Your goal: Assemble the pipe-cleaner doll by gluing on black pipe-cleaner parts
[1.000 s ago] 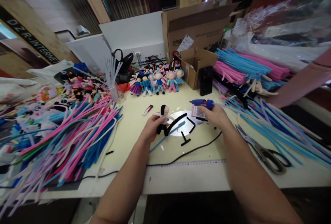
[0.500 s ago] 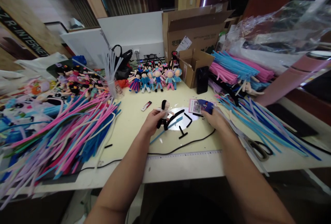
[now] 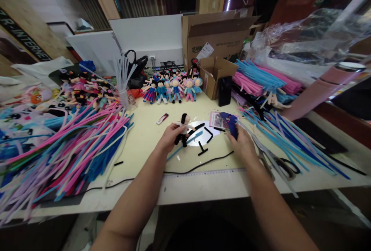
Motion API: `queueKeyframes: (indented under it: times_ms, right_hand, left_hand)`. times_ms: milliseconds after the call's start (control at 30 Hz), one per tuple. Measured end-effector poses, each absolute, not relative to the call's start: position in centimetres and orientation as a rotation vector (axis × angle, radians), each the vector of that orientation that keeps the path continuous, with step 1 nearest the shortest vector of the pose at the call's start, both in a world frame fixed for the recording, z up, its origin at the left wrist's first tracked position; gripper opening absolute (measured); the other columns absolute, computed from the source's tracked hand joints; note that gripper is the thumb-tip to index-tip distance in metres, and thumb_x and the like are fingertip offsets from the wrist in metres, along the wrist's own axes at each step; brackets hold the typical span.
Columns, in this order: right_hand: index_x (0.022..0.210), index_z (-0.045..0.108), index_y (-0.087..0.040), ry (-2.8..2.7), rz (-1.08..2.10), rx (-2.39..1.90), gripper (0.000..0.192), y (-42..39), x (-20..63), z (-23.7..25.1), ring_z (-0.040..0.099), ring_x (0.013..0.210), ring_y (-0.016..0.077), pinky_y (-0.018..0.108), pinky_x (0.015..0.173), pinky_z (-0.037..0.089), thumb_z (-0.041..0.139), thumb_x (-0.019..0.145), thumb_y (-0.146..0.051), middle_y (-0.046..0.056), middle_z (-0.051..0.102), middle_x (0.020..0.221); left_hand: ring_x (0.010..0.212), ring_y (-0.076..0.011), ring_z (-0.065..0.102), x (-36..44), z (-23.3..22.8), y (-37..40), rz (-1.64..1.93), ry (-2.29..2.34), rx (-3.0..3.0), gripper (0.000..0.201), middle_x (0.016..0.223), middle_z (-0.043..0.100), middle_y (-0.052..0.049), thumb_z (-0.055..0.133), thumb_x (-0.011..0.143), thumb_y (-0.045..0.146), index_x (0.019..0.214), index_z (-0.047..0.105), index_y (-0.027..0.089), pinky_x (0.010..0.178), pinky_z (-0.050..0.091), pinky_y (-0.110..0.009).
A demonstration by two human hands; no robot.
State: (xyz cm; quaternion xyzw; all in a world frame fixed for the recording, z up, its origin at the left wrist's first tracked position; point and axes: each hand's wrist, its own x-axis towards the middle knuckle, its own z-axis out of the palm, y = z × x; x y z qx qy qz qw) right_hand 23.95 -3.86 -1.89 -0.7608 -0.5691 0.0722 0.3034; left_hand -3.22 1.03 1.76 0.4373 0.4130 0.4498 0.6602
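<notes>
In my left hand (image 3: 169, 136) is a small pipe-cleaner doll (image 3: 185, 119) with black hair, a pale face and black legs, pinched by its body. My right hand (image 3: 242, 143) is wrapped round the handle of a blue glue gun (image 3: 232, 125), whose nozzle points left over a pink-edged picture card (image 3: 215, 119). Between my hands lie a bent black pipe-cleaner piece (image 3: 209, 135), a T-shaped black piece (image 3: 203, 148) and a light blue strip (image 3: 194, 137). Scissors (image 3: 285, 167) lie right of my right wrist.
Loose pipe cleaners (image 3: 87, 139) cover the left side; more bundles (image 3: 257, 77) lie at right. Finished dolls (image 3: 175, 89) stand at the back beside a cardboard box (image 3: 214, 71) and a black phone (image 3: 225, 90). A black cord (image 3: 199, 165) and a ruler (image 3: 208, 172) run along the front.
My right hand has lifted the glue gun and turned it, so its handle now points down towards me and its nozzle left. My left hand with the doll has hardly moved.
</notes>
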Motion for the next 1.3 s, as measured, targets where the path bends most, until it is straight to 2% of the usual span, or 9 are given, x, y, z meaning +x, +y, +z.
queueKeyframes:
  times_ms: [233, 400, 500, 700, 933, 1000, 1100, 1200, 1300]
  right_hand:
    - [0.126, 0.048, -0.010, -1.474, 0.185, -1.997, 0.051, -3.7, 24.2, -2.0, 0.057, 0.104, 0.0298, 0.042, 0.088, 0.044, 0.048, 0.080, -0.032, 0.018, 0.060, 0.114]
    - [0.099, 0.057, -0.015, -1.398, -0.001, -1.993, 0.029, -4.6, 23.5, -1.3, 0.056, 0.090, 0.0260, 0.038, 0.079, 0.044, 0.048, 0.080, -0.034, 0.014, 0.060, 0.099]
    - [0.086, 0.059, -0.020, -1.639, 0.124, -1.901, 0.017, -5.3, 21.8, -0.8, 0.056, 0.080, 0.0209, 0.031, 0.072, 0.042, 0.044, 0.083, -0.028, 0.007, 0.061, 0.088]
    - [0.100, 0.062, -0.024, -2.116, 0.247, -1.856, 0.025, -4.4, 18.7, -0.7, 0.057, 0.087, 0.0184, 0.027, 0.067, 0.038, 0.044, 0.084, -0.016, 0.006, 0.060, 0.102]
    - [0.080, 0.059, -0.017, -2.154, 0.274, -1.800, 0.016, -1.8, 18.1, 0.0, 0.053, 0.089, 0.0207, 0.030, 0.074, 0.038, 0.044, 0.084, -0.015, 0.010, 0.059, 0.093]
    - [0.078, 0.056, -0.018, -1.980, 0.431, -1.666, 0.013, -1.1, 17.4, 1.1, 0.053, 0.082, 0.0186, 0.030, 0.073, 0.039, 0.045, 0.083, -0.019, 0.006, 0.059, 0.083]
    - [0.078, 0.052, -0.019, -1.601, 0.905, -1.420, 0.008, 0.0, 15.8, 3.0, 0.051, 0.065, 0.0139, 0.026, 0.060, 0.039, 0.049, 0.077, -0.027, -0.001, 0.057, 0.070]
    - [0.092, 0.053, -0.018, -1.292, 1.225, -1.156, 0.026, 1.0, 14.3, 3.8, 0.052, 0.058, 0.0112, 0.022, 0.050, 0.039, 0.058, 0.068, -0.029, -0.004, 0.058, 0.068]
    - [0.101, 0.053, -0.018, -1.175, 1.321, -1.046, 0.039, 1.4, 13.1, 3.3, 0.056, 0.055, 0.0097, 0.021, 0.048, 0.042, 0.063, 0.065, -0.029, -0.005, 0.059, 0.070]
  left_hand:
    - [0.062, -0.0142, 0.061, -3.2, 1.6, 1.1, 1.007, 0.921, 1.006, 0.033, 0.079, 0.068, -0.007, 0.074, 0.066, 0.037, 0.082, 0.059, 0.013, 0.056, 0.046, -0.025]
    - [0.061, -0.0146, 0.061, -3.1, 1.6, 1.0, 1.013, 0.939, 0.992, 0.034, 0.075, 0.067, -0.006, 0.076, 0.063, 0.037, 0.081, 0.059, 0.013, 0.056, 0.047, -0.026]
    - [0.061, -0.0144, 0.061, -3.0, 1.7, 1.0, 1.006, 0.942, 0.986, 0.035, 0.074, 0.066, -0.005, 0.076, 0.063, 0.037, 0.082, 0.060, 0.012, 0.057, 0.048, -0.026]
    - [0.060, -0.0135, 0.060, -2.9, 1.8, 0.9, 1.011, 0.938, 0.972, 0.036, 0.075, 0.066, -0.005, 0.078, 0.061, 0.036, 0.081, 0.060, 0.012, 0.058, 0.048, -0.026]
    - [0.061, -0.0141, 0.061, -3.0, 1.9, 0.9, 1.006, 0.908, 0.984, 0.033, 0.077, 0.069, -0.007, 0.077, 0.062, 0.036, 0.079, 0.061, 0.012, 0.059, 0.047, -0.026]
    - [0.062, -0.0143, 0.062, -3.0, 1.8, 1.0, 1.010, 0.900, 0.993, 0.032, 0.078, 0.069, -0.007, 0.075, 0.064, 0.038, 0.079, 0.062, 0.012, 0.058, 0.046, -0.025]
    - [0.064, -0.0148, 0.062, -3.2, 1.8, 1.2, 1.009, 0.905, 0.970, 0.035, 0.080, 0.068, -0.007, 0.072, 0.066, 0.042, 0.082, 0.065, 0.011, 0.057, 0.046, -0.025]
    - [0.062, -0.0144, 0.061, -3.3, 1.9, 1.3, 1.061, 0.949, 0.906, 0.036, 0.075, 0.065, -0.005, 0.072, 0.065, 0.043, 0.081, 0.064, 0.012, 0.056, 0.047, -0.026]
    - [0.056, -0.0114, 0.058, -3.3, 2.0, 1.3, 1.117, 0.963, 0.899, 0.033, 0.066, 0.061, -0.001, 0.076, 0.060, 0.034, 0.083, 0.064, 0.012, 0.054, 0.045, -0.024]
